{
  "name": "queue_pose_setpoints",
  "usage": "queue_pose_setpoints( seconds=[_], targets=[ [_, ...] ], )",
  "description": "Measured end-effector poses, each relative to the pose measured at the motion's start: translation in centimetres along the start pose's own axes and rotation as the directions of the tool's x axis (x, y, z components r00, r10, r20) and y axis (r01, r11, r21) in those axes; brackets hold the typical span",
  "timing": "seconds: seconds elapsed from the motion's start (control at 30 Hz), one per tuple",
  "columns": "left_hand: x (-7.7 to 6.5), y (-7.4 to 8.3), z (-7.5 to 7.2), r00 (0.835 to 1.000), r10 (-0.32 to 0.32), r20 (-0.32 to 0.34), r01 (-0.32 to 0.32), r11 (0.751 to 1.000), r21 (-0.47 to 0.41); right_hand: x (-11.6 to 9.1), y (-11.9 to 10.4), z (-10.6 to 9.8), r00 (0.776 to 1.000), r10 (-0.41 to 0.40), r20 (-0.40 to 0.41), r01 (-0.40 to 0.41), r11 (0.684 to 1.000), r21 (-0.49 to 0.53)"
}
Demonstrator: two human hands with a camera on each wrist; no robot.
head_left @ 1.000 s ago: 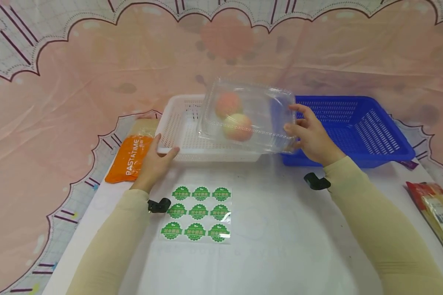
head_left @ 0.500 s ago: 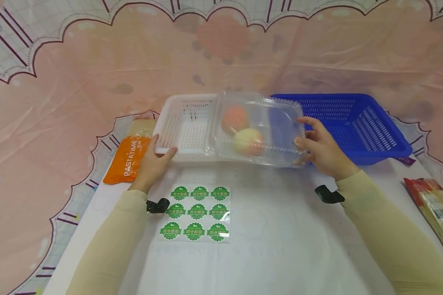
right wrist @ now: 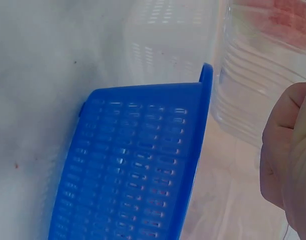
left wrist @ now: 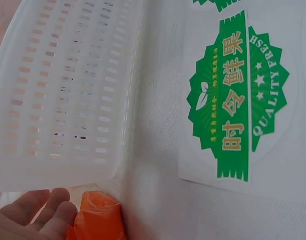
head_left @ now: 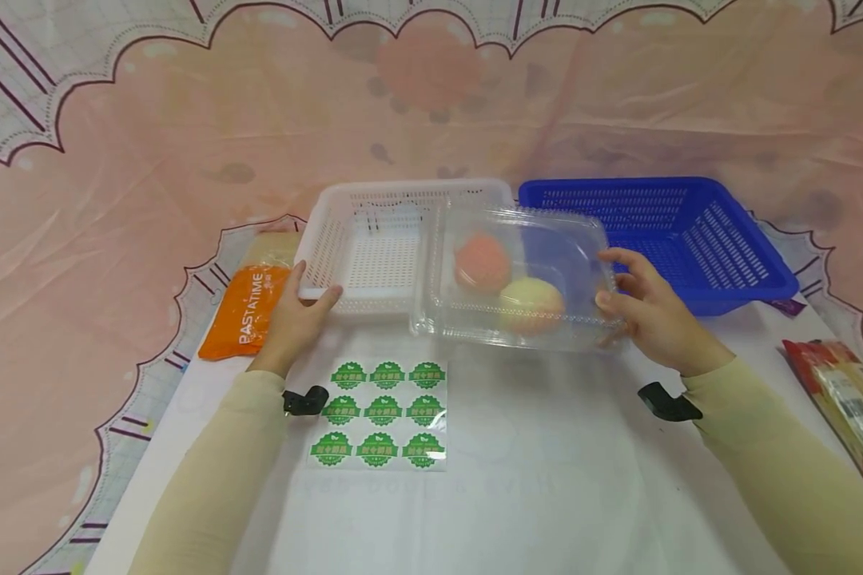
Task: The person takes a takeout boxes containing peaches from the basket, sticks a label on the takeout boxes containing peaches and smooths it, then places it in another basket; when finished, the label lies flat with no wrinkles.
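Observation:
My right hand (head_left: 654, 315) grips the right end of a clear plastic clamshell box (head_left: 453, 311), thumb on the near side. Inside it are two round fruits that look like apples, a reddish one (head_left: 482, 262) and a yellowish one (head_left: 532, 305). The box is tilted and overlaps the white basket (head_left: 363, 294) and the blue basket (head_left: 726, 302) in the head view. At the white basket's near left corner my left hand (head_left: 298, 323) holds the rim, thumb along the front and fingers at the left side. The left wrist view shows its curled fingertips (left wrist: 60, 197) by the basket's end.
A sheet of green round stickers (head_left: 381, 423) lies on the white table (head_left: 546, 479) in front of the baskets. An orange pasta bag (head_left: 240, 323) is left of the white basket. A red-and-clear packet (head_left: 845, 399) lies at the right edge. Behind hangs a pink patterned cloth (head_left: 295, 104).
My right hand has brought the clamshell box with the fruits down, nearer and to the right, away from over the white basket. The left hand has stayed at the basket's corner.

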State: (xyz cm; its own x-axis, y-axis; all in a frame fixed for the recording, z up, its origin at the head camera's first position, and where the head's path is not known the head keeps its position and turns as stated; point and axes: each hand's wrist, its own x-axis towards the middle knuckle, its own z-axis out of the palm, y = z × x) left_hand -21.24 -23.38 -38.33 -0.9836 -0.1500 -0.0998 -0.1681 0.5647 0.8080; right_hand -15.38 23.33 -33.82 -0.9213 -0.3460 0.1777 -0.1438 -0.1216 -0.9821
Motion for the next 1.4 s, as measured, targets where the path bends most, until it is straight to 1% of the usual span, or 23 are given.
queue_pose_setpoints(
  seconds=[0.13, 0.2, 0.37, 0.47, 0.67, 0.8, 0.87, 0.97, 1.1, 1.4],
  targets=[
    [0.0, 0.0, 0.0, 1.0, -0.003, 0.002, 0.003, 1.0, -0.005, -0.9, 0.0, -0.4, 1.0, -0.018, 0.016, 0.018, 1.0, 0.021],
    [0.0, 0.0, 0.0, 1.0, -0.002, 0.002, 0.002, 1.0, -0.004, -1.4, 0.0, -0.5, 1.0, -0.01, 0.015, 0.01, 1.0, 0.009],
    [0.1, 0.0, 0.0, 1.0, -0.003, 0.005, 0.003, 1.0, -0.007, -2.6, -0.2, -1.0, 0.999, 0.045, 0.0, -0.045, 0.996, -0.083],
    [0.1, 0.0, 0.0, 1.0, -0.007, 0.008, 0.007, 1.0, -0.006, -3.2, -0.2, -1.2, 0.998, 0.056, 0.004, -0.055, 0.993, -0.106],
    [0.1, 0.1, -0.1, 1.0, -0.007, 0.007, 0.007, 1.0, -0.012, -4.1, -0.1, -1.4, 0.999, 0.036, 0.021, -0.034, 0.995, -0.095],
    [0.2, 0.0, 0.0, 1.0, -0.007, 0.008, 0.007, 1.0, -0.007, -4.8, 0.0, -1.6, 0.999, 0.041, 0.022, -0.039, 0.995, -0.088],
    [0.2, 0.0, 0.0, 1.0, -0.008, 0.01, 0.008, 1.0, -0.004, -5.1, 0.0, -1.8, 0.999, 0.047, 0.027, -0.044, 0.994, -0.103],
    [0.3, 0.0, 0.0, 1.0, -0.01, 0.012, 0.01, 1.0, -0.005, -5.6, 0.1, -1.9, 0.997, 0.074, 0.025, -0.07, 0.985, -0.16],
    [0.3, 0.0, 0.0, 1.0, -0.008, 0.011, 0.008, 1.0, -0.009, -6.3, 0.5, -2.1, 0.995, 0.094, 0.02, -0.088, 0.975, -0.202],
    [0.3, 0.0, 0.1, 1.0, 0.005, 0.004, -0.005, 1.0, -0.01, -7.5, 1.7, -2.5, 0.997, 0.06, 0.044, -0.052, 0.986, -0.157]
  ],
)
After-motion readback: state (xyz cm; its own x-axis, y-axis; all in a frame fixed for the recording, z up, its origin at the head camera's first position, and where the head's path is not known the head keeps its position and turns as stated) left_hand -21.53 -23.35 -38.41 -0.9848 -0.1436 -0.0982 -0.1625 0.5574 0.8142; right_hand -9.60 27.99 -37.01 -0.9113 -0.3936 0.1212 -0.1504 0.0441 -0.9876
